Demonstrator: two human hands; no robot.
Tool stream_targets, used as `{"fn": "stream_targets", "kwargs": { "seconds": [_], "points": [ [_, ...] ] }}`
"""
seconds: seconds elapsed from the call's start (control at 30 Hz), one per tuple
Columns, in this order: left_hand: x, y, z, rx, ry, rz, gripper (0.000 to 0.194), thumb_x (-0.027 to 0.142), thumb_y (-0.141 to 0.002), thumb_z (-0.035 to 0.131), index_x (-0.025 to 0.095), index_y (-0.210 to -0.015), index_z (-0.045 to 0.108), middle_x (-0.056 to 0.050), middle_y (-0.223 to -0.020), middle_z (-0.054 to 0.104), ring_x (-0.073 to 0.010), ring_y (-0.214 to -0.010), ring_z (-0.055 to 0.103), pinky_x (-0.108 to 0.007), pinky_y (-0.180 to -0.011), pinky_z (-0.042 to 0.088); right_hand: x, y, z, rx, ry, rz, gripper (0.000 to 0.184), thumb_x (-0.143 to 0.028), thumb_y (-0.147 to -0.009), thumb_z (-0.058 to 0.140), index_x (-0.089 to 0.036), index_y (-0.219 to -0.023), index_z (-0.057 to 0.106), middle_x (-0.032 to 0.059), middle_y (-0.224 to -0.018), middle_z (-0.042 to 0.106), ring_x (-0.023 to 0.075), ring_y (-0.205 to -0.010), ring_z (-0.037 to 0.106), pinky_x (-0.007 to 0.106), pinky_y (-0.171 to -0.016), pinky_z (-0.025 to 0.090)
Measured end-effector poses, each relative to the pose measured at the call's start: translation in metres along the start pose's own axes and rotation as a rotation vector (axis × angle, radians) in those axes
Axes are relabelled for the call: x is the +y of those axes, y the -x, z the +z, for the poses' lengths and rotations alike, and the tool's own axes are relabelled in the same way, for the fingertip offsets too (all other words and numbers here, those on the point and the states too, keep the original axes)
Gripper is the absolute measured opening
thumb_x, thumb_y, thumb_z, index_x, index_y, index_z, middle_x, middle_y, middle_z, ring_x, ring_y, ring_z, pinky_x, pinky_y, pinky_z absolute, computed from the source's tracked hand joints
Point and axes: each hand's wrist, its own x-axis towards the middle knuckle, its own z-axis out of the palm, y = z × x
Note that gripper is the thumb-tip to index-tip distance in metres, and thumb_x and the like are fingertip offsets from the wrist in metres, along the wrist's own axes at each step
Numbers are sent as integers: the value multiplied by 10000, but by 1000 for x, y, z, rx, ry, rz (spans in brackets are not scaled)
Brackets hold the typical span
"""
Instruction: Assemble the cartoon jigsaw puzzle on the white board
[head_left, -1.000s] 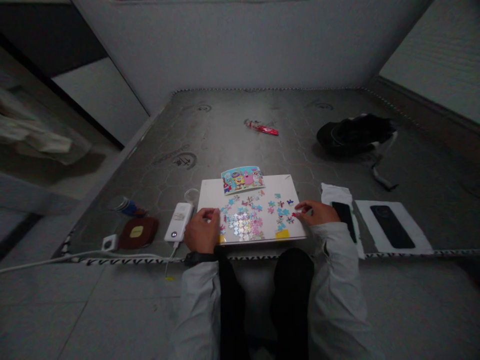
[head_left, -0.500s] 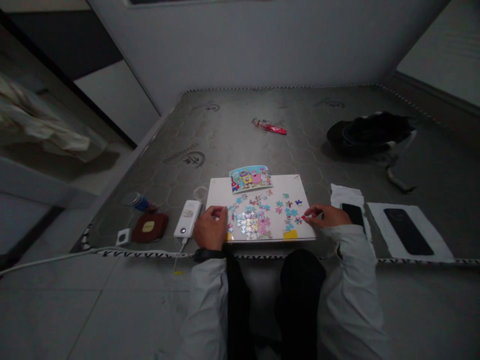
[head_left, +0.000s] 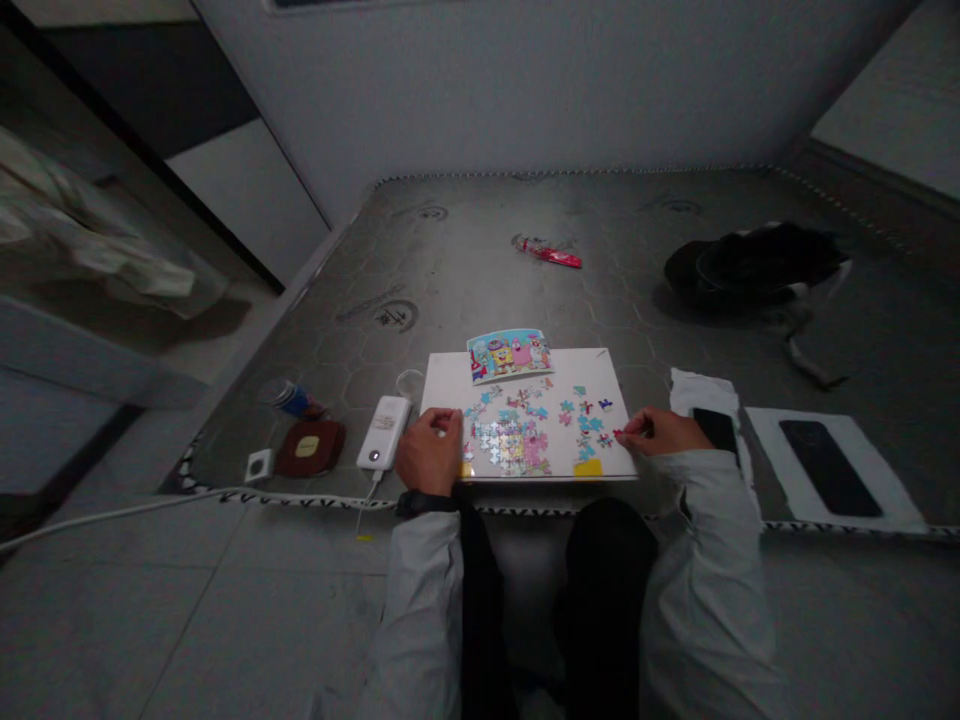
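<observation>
Right hand [head_left: 664, 432] pinching red piece [head_left: 618, 434]; power bank [head_left: 385, 434] print illegible.

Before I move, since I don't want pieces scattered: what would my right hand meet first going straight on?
Beyond the red piece at its fingertips, your right hand would likely meet loose puzzle pieces; its height is unclear.

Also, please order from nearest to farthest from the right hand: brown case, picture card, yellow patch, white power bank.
1. Yellow patch: white board's near edge.
2. Picture card: board's far edge.
3. White power bank: left of the board.
4. Brown case: farther left.
</observation>
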Motion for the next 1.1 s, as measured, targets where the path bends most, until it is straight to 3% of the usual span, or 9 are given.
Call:
{"fn": "stream_targets", "kwargs": {
  "seconds": [0.2,0.33,0.43,0.53,0.6,0.77,1.1],
  "points": [
    [-3,-2,0,33,35,41,245,474,-816,588,280,-855,732,-4,-812,740,-209,-753,640,-286,-624,364,-8,1,-7,36,-69,-86,141,-305,-728,698,-220,-830,746,5,-755,732,166,-718,669,258,-649,463],
    [-4,-4,0,10,158,148,281,482,-822,595,244,-871,737,-7,-796,729,-163,-684,625,-270,-643,407,-45,7,-2,59,-301,-240,191,-334,-760,681,-216,-888,758,27,-817,751,158,-709,664,260,-655,494],
    [-2,-3,-2,-155,324,198,343,511,-827,593,213,-912,739,-17,-860,742,-138,-651,620,-251,-624,437,-86,15,15,5,-529,-347,179,-314,-760,690,-190,-877,744,40,-838,753,145,-707,663,264,-683,521],
    [1,-1,-5,-367,474,234,398,535,-826,597,187,-948,746,-45,-935,755,-167,-786,669,-243,-668,480,-119,23,36,-122,-670,-387,157,-198,-746,668,-175,-889,728,29,-782,740,132,-707,668,250,-683,532],
    [2,0,-7,-444,510,255,403,533,-817,617,183,-967,751,-58,-979,756,-187,-880,677,-253,-731,499,-130,27,45,-182,-713,-393,168,-175,-743,660,-180,-903,713,15,-751,729,121,-675,660,232,-637,530],
    [0,-1,-9,-541,499,255,419,537,-792,648,174,-968,761,-78,-978,757,-206,-891,680,-271,-741,516,-137,31,55,-240,-804,-340,210,-215,-732,683,-188,-937,646,-9,-729,705,107,-593,629,200,-510,500],
    [-3,-2,-8,-617,575,212,399,513,-748,710,168,-941,758,-64,-879,757,-182,-796,680,-257,-703,517,-140,29,62,-262,-811,-344,156,-240,-730,672,-191,-869,620,-13,-715,697,114,-592,624,203,-511,473]
  ]
}}
